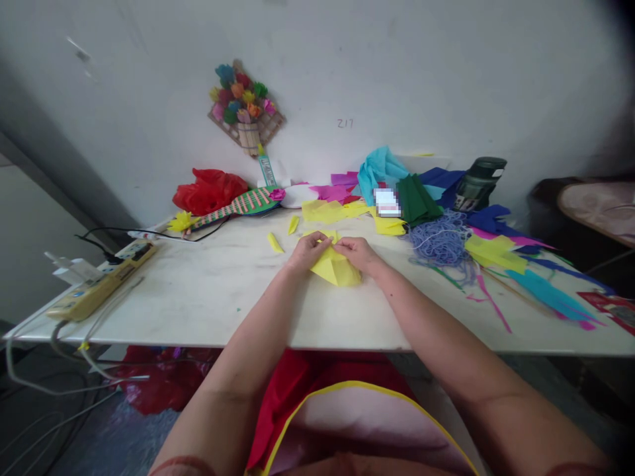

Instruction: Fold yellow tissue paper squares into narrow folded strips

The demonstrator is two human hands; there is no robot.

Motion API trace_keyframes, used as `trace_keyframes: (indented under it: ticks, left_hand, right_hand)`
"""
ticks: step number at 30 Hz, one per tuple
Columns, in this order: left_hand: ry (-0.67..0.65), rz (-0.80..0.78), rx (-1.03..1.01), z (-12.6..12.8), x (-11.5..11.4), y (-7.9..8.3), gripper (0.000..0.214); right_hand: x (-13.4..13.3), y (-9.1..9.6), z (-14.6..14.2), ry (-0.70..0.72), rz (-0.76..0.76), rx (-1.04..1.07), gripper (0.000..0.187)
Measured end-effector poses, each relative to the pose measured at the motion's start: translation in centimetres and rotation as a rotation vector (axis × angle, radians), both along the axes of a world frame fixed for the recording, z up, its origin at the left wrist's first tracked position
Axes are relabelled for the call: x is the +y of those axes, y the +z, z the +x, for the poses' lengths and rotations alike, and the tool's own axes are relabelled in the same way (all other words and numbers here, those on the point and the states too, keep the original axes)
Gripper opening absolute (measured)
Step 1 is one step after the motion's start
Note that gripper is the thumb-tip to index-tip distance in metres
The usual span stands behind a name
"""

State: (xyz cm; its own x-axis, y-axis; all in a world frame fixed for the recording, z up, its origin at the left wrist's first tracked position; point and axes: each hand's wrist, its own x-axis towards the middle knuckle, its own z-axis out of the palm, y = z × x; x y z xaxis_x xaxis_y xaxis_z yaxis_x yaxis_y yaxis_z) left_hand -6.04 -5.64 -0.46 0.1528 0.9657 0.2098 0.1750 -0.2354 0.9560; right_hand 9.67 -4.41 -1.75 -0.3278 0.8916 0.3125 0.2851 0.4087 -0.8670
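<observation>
Left grip [310, 251] pinches yellow paper [338, 270]; right grip [357, 252] pinches alongside.

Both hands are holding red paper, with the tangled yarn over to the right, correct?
Not quite: the head view shows the paper in the left hand and right hand is yellow, not red. The tangled yarn is over to the right.

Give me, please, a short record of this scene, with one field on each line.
Left hand: pinching yellow paper
Right hand: pinching the same yellow paper
Beyond left hand: two small yellow pieces, apart
Table, left side: power strip
Table, right side: tangled yarn, dark bottle
Wall: flower ornament
</observation>
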Motion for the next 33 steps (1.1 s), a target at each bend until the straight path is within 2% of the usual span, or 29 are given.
trace_keyframes:
  ticks: [8,14,19,25,27,30,33]
  left_hand:
    - [0.123,0.014,-0.085,-0.2,1.2,-0.9,0.032]
    - [0.227,0.056,-0.103,-0.8,1.7,-0.9,0.032]
    - [0.232,0.062,-0.091,-0.9,1.8,-0.9,0.034]
    - [0.094,-0.025,-0.033,-1.0,0.7,-0.4,0.039]
    - [0.088,-0.02,0.017,-1.1,0.7,-0.5,0.038]
    - [0.157,0.046,0.061,-1.1,1.2,-0.9,0.044]
    - [0.294,0.117,0.003,-1.2,2.0,-1.3,0.04]
  right_hand:
    - [0.0,0.0,0.1,-0.021,-0.049,0.0,0.029]
    - [-0.3,0.3,0.1,-0.072,-0.193,0.099,0.026]
    - [-0.4,0.6,0.0,-0.098,-0.207,0.123,0.023]
    - [-0.5,0.5,0.2,-0.081,-0.224,0.126,0.024]
    - [-0.5,0.4,0.2,-0.066,-0.208,0.118,0.025]
    - [-0.4,0.3,0.3,-0.03,-0.205,0.153,0.028]
    - [-0.3,0.3,0.4,0.008,-0.27,0.251,0.034]
